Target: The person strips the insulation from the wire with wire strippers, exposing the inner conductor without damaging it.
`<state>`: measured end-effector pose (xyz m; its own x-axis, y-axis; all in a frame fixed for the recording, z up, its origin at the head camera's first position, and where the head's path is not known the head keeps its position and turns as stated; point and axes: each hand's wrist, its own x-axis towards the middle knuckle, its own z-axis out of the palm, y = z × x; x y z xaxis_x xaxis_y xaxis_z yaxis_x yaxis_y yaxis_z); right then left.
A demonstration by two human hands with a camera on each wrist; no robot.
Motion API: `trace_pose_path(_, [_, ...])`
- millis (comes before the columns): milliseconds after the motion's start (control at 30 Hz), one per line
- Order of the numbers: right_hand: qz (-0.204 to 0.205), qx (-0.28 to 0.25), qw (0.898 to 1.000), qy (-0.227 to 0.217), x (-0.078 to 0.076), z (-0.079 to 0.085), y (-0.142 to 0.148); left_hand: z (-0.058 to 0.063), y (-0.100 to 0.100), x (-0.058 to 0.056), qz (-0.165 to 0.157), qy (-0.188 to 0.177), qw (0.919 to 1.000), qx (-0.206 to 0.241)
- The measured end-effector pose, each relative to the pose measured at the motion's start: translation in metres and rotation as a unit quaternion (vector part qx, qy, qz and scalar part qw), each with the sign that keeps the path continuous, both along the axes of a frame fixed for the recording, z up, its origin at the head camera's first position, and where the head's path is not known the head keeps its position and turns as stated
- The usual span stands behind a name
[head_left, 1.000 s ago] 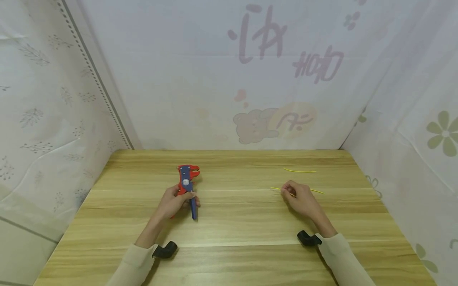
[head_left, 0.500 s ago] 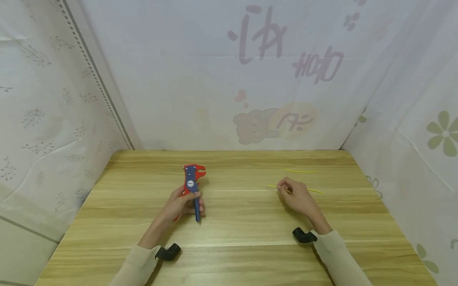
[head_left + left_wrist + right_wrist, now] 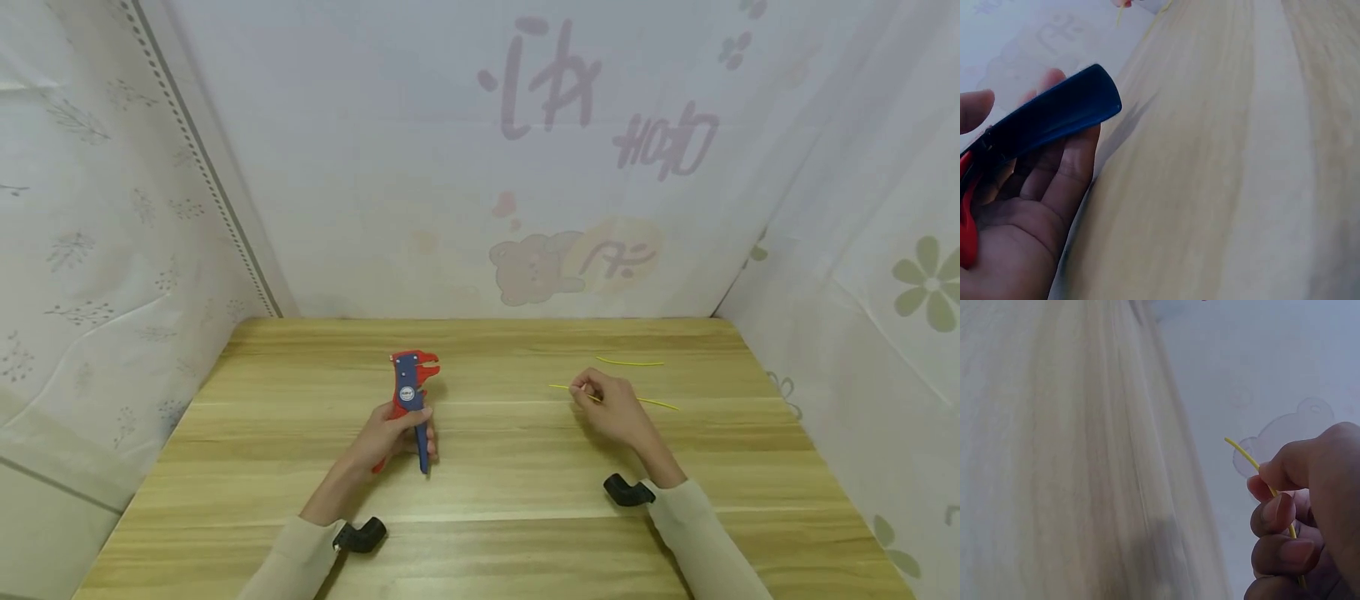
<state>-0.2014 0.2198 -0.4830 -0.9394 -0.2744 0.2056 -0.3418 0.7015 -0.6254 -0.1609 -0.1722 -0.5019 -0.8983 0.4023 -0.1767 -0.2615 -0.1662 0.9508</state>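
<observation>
My left hand (image 3: 378,437) grips a wire stripper (image 3: 406,377) with a blue body and red jaws. It stands with its head toward the back of the table. In the left wrist view, the blue handle (image 3: 1060,115) lies across my fingers. Between thumb and index finger, my right hand (image 3: 617,408) pinches a thin yellow wire (image 3: 1243,453), whose free end points left toward the stripper. The rest of that wire runs down inside my curled fingers, partly hidden. Wire and stripper are apart.
Behind my right hand, one yellow wire (image 3: 630,362) lies on the wooden table (image 3: 495,467). Another yellow wire (image 3: 660,404) shows just right of the hand, its left part covered. Patterned cloth (image 3: 375,167) hangs along the back and both sides.
My right hand has moved left with its wire, uncovering more of the wire lying to its right. My left hand has shifted right, carrying the wire stripper slightly nearer.
</observation>
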Motion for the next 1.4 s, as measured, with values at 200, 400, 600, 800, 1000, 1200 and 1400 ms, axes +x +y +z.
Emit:
trace_pose_path(200, [0.009, -0.005, 1.000, -0.006, -0.002, 0.002, -0.006, -0.004, 0.004, 0.001, -0.025, 0.026, 0.9993, 0.009])
trace_pose_path(400, [0.012, -0.012, 1.000, -0.004, -0.001, 0.006, -0.010, -0.006, 0.011, 0.001, -0.033, 0.027, 0.9988, 0.024])
trace_pose_path(600, [0.017, -0.023, 1.000, -0.001, -0.002, 0.008, -0.012, -0.005, 0.017, 0.000, -0.038, 0.023, 0.9986, 0.027])
trace_pose_path(800, [0.036, -0.043, 0.998, -0.010, -0.004, 0.011, -0.016, -0.004, 0.021, 0.000, -0.049, 0.026, 0.9975, 0.043])
trace_pose_path(1000, [0.042, -0.048, 0.998, -0.016, -0.004, 0.011, -0.021, -0.004, 0.025, 0.001, -0.050, 0.026, 0.9975, 0.042])
trace_pose_path(1200, [0.044, -0.044, 0.998, -0.009, -0.007, 0.013, -0.024, -0.003, 0.029, -0.001, -0.048, 0.019, 0.9980, 0.038])
trace_pose_path(1400, [0.043, -0.040, 0.998, -0.008, -0.011, 0.016, -0.029, -0.004, 0.033, -0.004, -0.052, 0.019, 0.9976, 0.041])
